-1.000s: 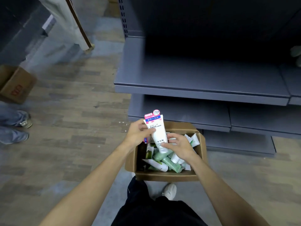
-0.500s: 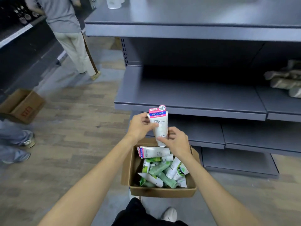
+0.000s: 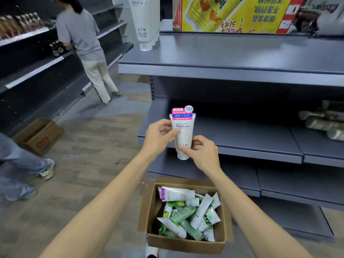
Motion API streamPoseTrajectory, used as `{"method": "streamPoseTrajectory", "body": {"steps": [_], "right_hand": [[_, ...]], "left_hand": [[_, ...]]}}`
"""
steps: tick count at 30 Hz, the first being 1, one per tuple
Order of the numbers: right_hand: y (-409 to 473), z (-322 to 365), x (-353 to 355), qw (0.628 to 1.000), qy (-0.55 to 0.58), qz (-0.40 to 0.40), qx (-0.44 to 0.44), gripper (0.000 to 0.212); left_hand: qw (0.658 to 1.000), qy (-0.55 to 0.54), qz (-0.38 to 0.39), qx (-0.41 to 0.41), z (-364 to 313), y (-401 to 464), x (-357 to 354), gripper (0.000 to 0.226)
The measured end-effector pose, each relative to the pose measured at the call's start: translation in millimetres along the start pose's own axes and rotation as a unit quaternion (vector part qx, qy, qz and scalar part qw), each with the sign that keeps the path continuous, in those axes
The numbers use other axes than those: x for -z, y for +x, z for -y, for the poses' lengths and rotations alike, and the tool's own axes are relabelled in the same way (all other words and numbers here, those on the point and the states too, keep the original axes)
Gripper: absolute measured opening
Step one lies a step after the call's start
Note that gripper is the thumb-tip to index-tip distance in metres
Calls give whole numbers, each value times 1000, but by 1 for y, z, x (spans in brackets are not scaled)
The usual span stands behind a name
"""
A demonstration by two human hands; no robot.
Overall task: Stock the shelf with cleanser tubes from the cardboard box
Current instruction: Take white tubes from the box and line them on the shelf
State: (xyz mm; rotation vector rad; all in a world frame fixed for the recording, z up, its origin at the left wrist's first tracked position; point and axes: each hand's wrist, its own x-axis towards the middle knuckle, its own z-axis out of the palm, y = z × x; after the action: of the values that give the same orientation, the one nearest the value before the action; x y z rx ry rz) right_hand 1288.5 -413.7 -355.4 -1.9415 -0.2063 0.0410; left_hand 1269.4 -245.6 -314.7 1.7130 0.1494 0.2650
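- White plastic with a pink and blue band: that is the cleanser tube (image 3: 183, 135) I hold upright at the centre of my view, cap end down, in front of the grey shelf (image 3: 232, 135).
- My left hand (image 3: 158, 136) grips the tube's upper left edge, thumb across the front and fingers curled behind it.
- My right hand (image 3: 203, 153) pinches the tube near its cap, thumb on the front and fingers wrapped round the back.
- At 6 o'clock from the tube the cardboard box (image 3: 186, 245) sits open on the floor, between my forearms.
- Inside it lie loose tubes (image 3: 188, 218), white and green, piled crosswise; one white tube with a pink end (image 3: 176, 194) lies flat along the far side.
- At 12 o'clock, on the upper shelf (image 3: 223, 58), a row of white tubes (image 3: 144, 25) stands on their caps near its left end.
- At 1 o'clock a yellow carton (image 3: 232, 13) sits on that upper shelf.
- At 3 o'clock blurred packs (image 3: 325, 121) lie on the grey shelf; I cannot tell what they are.
- At 10 o'clock a person in a grey top (image 3: 83, 34) stands facing the far shelving.
- At 9 o'clock a second cardboard box (image 3: 39, 136) rests on the wooden floor (image 3: 89, 155), beside someone's legs in jeans (image 3: 20, 161).
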Motion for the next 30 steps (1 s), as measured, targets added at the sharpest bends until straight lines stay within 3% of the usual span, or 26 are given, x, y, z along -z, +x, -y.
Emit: {"method": "streamPoseTrajectory", "body": {"steps": [8, 20, 30], "right_hand": [[35, 76, 18, 994, 50, 15, 92, 41], [105, 203, 12, 972, 90, -33, 214, 28], [164, 245, -27, 972, 75, -46, 218, 33]], "left_hand": [[995, 25, -22, -96, -82, 30, 31, 12], [976, 54, -48, -204, -202, 94, 91, 17], [975, 52, -52, -210, -215, 159, 139, 13]]}}
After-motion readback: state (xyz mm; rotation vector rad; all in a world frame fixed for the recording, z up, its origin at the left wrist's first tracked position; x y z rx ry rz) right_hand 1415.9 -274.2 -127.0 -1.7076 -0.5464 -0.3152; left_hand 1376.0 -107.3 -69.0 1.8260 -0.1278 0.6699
